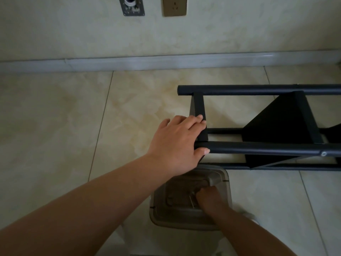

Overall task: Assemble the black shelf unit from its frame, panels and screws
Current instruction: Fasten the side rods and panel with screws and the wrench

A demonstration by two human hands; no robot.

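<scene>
Black shelf frame [267,147] lies on its side on the tile floor [55,117], long axis parallel to the skirting board [166,61], open end pointing left. Left hand [177,143] grips that end, fingers together over the end bar, thumb under the near tube. Right hand [210,198] sits in the clear tub [190,217] just nearer than the frame; fingers curled, can't tell on what.

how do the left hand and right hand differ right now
The left hand lies on the black shelf frame, fingers over a crossbar and thumb under a tube; the right hand reaches down into the clear plastic tub. The left is well lit and nearer the wall; the right is shadowed, fingers curled. Both are bare.
</scene>
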